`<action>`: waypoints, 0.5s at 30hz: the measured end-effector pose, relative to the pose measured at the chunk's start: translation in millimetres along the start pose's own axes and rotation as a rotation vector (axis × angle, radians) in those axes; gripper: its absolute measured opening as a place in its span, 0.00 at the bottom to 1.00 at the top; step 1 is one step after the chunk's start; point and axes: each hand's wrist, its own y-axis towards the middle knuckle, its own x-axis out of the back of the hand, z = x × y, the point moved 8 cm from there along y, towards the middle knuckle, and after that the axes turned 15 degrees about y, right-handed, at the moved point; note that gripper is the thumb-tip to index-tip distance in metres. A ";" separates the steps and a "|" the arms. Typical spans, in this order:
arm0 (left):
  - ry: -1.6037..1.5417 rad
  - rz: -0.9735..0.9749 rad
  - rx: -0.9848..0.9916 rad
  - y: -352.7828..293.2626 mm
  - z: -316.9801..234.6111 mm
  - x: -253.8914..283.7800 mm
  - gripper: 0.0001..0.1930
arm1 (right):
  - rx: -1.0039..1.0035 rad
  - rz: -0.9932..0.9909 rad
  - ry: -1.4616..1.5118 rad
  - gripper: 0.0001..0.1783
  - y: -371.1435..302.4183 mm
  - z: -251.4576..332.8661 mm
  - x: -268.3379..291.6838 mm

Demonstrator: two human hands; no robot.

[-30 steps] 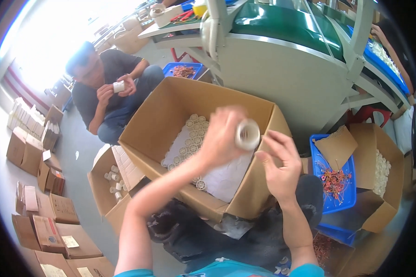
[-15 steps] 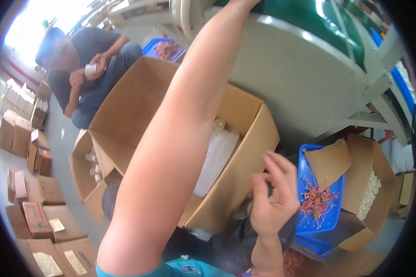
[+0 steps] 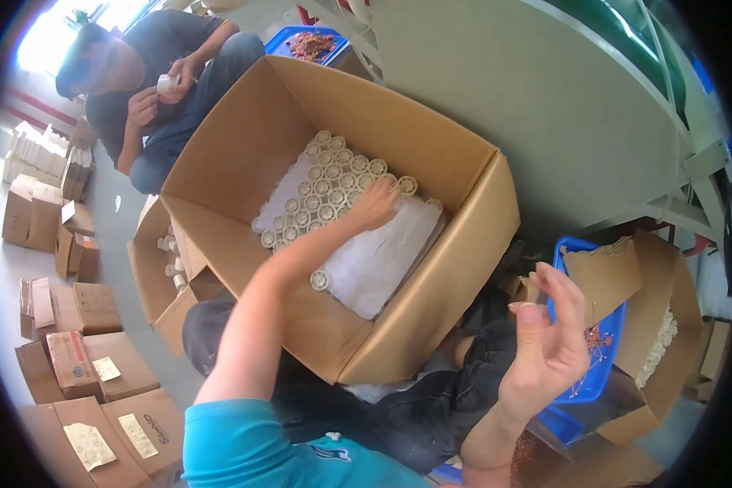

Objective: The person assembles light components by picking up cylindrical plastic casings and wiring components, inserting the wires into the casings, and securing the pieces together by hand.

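Observation:
In the large cardboard box (image 3: 431, 313) in front of me, several white round parts with ringed ends (image 3: 321, 187) stand in close rows on a white sheet (image 3: 374, 268). My left hand (image 3: 374, 207) reaches down into the box at the right end of these rows. Its fingers are bent round a white round part (image 3: 389, 180), partly hidden by the fingertips. One lone white part (image 3: 320, 281) stands apart, nearer to me. My right hand (image 3: 545, 354) is raised outside the box on the right, fingers curved and apart, holding nothing.
To the right are a blue tray (image 3: 602, 370) with red-tipped wires and a carton (image 3: 663, 398) of small white pieces. A co-worker (image 3: 179, 73) at the far left holds a white cylinder (image 3: 167, 83). Closed cartons (image 3: 122, 366) line the left floor; a grey machine panel (image 3: 512, 89) stands behind.
My left arm, stretched far forward past the box before, has come down into the box among the white parts. My right hand has shifted right. The view has moved a little.

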 end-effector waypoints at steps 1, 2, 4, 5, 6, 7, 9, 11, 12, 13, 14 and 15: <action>0.050 0.085 0.051 -14.5 4.3 -32.9 0.32 | -0.005 0.006 -0.029 0.18 0.1 -6.5 -1.6; 0.092 0.169 0.095 -23.4 2.4 -60.1 0.33 | -0.010 0.007 -0.066 0.18 1.3 -9.4 -1.3; 0.180 0.137 0.100 -28.8 1.6 -87.9 0.31 | -0.003 0.009 -0.100 0.18 4.4 -7.8 -4.7; 0.268 0.115 0.112 -26.5 3.2 -96.7 0.28 | -0.010 0.016 -0.128 0.18 5.2 -5.0 -6.0; 0.267 0.060 0.119 -30.5 13.6 -98.7 0.26 | -0.027 0.016 -0.131 0.19 5.4 -5.6 -9.4; 0.234 -0.002 0.108 -28.5 11.5 -100.7 0.23 | -0.093 0.006 -0.115 0.18 5.0 -10.3 -9.8; 0.077 0.303 0.175 -31.0 34.8 -125.9 0.18 | -0.075 0.085 -0.161 0.18 9.4 -10.0 -27.4; 0.103 0.123 0.141 -25.8 13.0 -102.0 0.15 | -0.022 0.140 -0.214 0.19 9.7 -17.9 -29.9; 0.116 0.032 0.094 -22.7 1.9 -86.8 0.17 | -0.004 0.136 -0.228 0.19 9.7 -20.4 -27.6; 0.152 -0.053 0.067 -24.0 4.0 -69.1 0.19 | 0.014 0.145 -0.214 0.19 8.4 -20.1 -29.7; 0.154 -0.073 0.042 -21.1 10.2 -54.6 0.19 | 0.000 0.133 -0.193 0.19 7.5 -21.0 -31.3; 0.071 -0.007 -0.024 -14.6 7.8 -46.2 0.24 | 0.018 0.107 -0.206 0.19 7.3 -19.3 -28.2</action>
